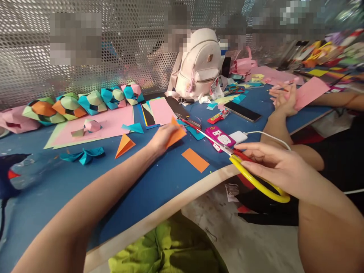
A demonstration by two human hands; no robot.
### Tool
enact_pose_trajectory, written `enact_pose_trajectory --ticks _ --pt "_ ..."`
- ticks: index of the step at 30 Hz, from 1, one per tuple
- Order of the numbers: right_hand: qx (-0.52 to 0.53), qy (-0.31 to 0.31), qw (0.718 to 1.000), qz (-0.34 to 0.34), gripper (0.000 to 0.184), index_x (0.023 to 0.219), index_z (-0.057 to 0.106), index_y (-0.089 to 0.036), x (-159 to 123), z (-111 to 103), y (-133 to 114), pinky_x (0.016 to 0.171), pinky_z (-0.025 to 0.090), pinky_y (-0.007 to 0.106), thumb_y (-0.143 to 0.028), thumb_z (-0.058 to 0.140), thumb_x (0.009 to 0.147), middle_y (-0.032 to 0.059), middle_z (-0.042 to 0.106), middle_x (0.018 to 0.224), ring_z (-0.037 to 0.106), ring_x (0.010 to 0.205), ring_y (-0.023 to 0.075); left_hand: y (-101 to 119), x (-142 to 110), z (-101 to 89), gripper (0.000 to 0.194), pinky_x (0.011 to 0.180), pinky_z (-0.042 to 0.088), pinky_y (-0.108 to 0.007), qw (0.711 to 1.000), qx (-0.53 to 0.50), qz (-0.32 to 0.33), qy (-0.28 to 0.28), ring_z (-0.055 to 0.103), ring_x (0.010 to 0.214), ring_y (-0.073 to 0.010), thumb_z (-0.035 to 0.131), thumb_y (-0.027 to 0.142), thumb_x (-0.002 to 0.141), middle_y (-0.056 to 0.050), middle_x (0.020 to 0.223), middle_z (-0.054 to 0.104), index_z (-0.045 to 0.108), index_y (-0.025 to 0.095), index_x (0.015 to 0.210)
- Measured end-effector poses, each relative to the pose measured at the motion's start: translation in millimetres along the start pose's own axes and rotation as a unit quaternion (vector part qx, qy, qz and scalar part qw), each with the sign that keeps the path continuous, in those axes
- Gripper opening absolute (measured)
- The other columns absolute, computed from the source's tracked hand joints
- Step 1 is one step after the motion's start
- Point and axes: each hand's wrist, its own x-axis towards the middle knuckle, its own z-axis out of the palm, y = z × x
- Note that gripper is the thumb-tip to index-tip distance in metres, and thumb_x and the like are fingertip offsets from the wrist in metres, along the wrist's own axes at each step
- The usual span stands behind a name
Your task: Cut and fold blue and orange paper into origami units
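Note:
My left hand is closed on a piece of orange paper, just above the blue table. In my right hand is a pair of scissors with yellow and red handles, gripped over the table's front edge. Their blades point left toward the orange paper and look parted a little. Between the hands an orange paper rectangle lies flat. Left of my left hand stands a folded orange triangle, with folded blue paper farther left.
Paper balls line the mesh wall, behind pink sheets. A white backpack stands at the back. A phone, a magenta power bank and a white plug lie nearby. At right, another person's hand is beside pink paper.

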Motion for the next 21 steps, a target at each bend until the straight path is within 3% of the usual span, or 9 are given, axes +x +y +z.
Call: enact_pose_trajectory --ticks 3,7,9,12,14,17,21 --pt "-0.009 -0.002 1.000 0.002 0.045 0.114 0.062 -0.024 3 4 2 0.070 0.058 0.034 -0.049 0.062 0.077 0.0075 0.070 0.103 0.068 0.087 0.0231 15 -1 -17.0 0.016 0.072 0.055 -0.030 0.999 -0.019 0.029 0.023 0.067 0.072 -0.0184 0.051 0.019 0.080 -0.010 0.077 0.071 0.065 0.010 0.077" --pt "-0.089 -0.062 0.994 -0.031 0.051 0.126 0.053 -0.025 22 18 -7 0.080 0.054 0.034 -0.037 0.064 0.078 0.0045 0.070 0.105 0.067 0.094 0.0222 25 -40 -34.4 0.015 0.061 0.055 -0.030 1.000 0.012 0.008 0.006 0.066 0.061 -0.0192 0.056 0.020 0.076 -0.011 0.071 0.070 0.065 0.009 0.072" --pt "-0.107 -0.100 0.988 -0.057 0.047 0.126 0.052 -0.024 37 33 -22 0.078 0.053 0.031 -0.035 0.061 0.081 0.0035 0.070 0.100 0.067 0.089 0.0202 26 -61 -41.5 0.017 0.063 0.056 -0.029 0.999 0.039 -0.013 0.010 0.066 0.060 -0.0188 0.058 0.021 0.077 -0.012 0.071 0.071 0.067 0.008 0.073" --pt "-0.129 -0.142 0.976 -0.105 0.045 0.125 0.050 -0.017 59 68 -52 0.071 0.050 0.027 -0.031 0.059 0.083 0.0079 0.071 0.099 0.068 0.087 0.0207 24 -87 -48.8 0.015 0.070 0.059 -0.031 0.995 -0.003 -0.086 0.052 0.070 0.073 -0.0217 0.060 0.018 0.077 -0.015 0.088 0.074 0.069 0.007 0.084" --pt "-0.150 -0.159 0.962 -0.162 0.041 0.122 0.050 -0.013 68 94 -69 0.069 0.048 0.026 -0.028 0.057 0.084 0.0116 0.069 0.104 0.067 0.092 0.0228 19 -100 -51.3 0.013 0.071 0.060 -0.033 0.987 -0.055 -0.142 0.058 0.071 0.076 -0.0231 0.059 0.016 0.079 -0.015 0.091 0.074 0.068 0.009 0.085" --pt "-0.171 -0.193 0.932 -0.254 0.030 0.117 0.051 -0.010 70 125 -88 0.063 0.045 0.023 -0.022 0.042 0.091 0.0121 0.070 0.097 0.068 0.086 0.0214 10 -113 -55.0 0.012 0.067 0.060 -0.031 0.980 -0.099 -0.149 0.084 0.071 0.071 -0.0207 0.057 0.012 0.082 -0.013 0.085 0.074 0.067 0.010 0.088" --pt "-0.198 -0.209 0.907 -0.307 0.013 0.086 0.062 -0.015 69 126 -101 0.063 0.042 0.026 -0.019 0.050 0.087 0.0095 0.069 0.089 0.065 0.076 0.0203 6 -124 -64.9 0.013 0.057 0.058 -0.022 0.980 -0.108 -0.111 0.127 0.066 0.057 -0.0143 0.055 0.010 0.084 -0.008 0.072 0.071 0.068 0.010 0.080"
